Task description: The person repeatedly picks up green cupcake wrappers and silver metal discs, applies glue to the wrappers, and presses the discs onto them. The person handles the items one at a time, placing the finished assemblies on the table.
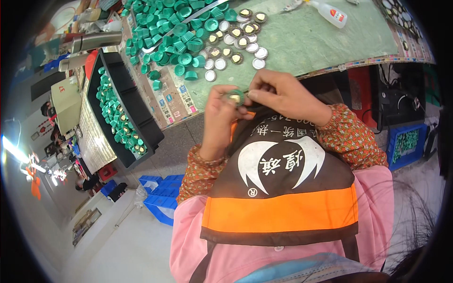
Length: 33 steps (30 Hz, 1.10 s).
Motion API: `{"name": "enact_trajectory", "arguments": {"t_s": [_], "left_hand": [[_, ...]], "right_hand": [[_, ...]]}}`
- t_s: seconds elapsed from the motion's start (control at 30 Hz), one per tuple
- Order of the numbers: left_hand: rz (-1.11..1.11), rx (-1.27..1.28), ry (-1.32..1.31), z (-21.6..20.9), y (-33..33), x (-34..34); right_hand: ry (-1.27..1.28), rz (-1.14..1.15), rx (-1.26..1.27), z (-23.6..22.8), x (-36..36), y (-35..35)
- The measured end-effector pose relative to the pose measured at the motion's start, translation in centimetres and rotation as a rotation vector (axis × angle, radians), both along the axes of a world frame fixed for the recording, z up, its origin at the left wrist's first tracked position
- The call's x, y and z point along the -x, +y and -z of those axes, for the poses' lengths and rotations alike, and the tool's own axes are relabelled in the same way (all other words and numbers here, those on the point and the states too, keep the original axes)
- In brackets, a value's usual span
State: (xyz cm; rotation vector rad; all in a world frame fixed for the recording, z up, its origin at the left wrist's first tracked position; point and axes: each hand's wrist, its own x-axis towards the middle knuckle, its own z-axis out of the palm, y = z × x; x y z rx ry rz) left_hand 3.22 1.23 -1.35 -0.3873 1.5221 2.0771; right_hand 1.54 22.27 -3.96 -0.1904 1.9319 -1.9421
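L hand (218, 106) grip closed on one green cup (235, 97) by worktop (302, 45) near edge; R hand (285, 94) grip pinched beside it (can't tell if holding anything). Prob. partway: black bin (128, 87) has lots of green pcs, loose heap (185, 59) + discs (220, 64) remain.

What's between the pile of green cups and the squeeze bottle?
Head view: small round caps beside the green cups, then bare green tabletop toward the squeeze bottle.
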Motion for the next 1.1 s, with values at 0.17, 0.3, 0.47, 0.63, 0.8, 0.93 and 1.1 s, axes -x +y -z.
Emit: {"name": "enact_trajectory", "arguments": {"t_s": [0.17, 0.3, 0.47, 0.63, 0.8, 0.93, 1.1], "left_hand": [[-0.435, -0.32, 0.359, -2.4, -10.5, 3.5], [-0.705, -0.581, 0.473, -6.2, -16.2, 4.5], [-0.504, 0.641, 0.507, -1.8, -18.1, 6.2], [-0.08, 1.694, 0.737, 0.2, -14.3, 7.1], [-0.08, 1.569, 0.59, 0.0, -13.2, 6.7], [-0.168, 1.326, 0.749, 0.3, -11.9, 5.6], [-0.123, 0.853, 0.757, -0.9, -5.9, 3.6]], "right_hand": [[0.34, 0.375, -0.362, -1.6, 3.4, 5.7], [0.819, 0.599, -0.963, -0.8, 6.3, 12.4], [0.808, 0.633, -1.374, 0.5, 7.4, 14.1], [0.763, 0.534, -1.294, 2.3, 7.9, 14.3], [0.799, 0.528, -1.242, 2.4, 8.3, 14.3], [0.783, 0.621, -0.912, 1.6, 7.5, 12.9], [0.199, 0.429, -0.206, -2.7, 4.2, 7.1]]}}
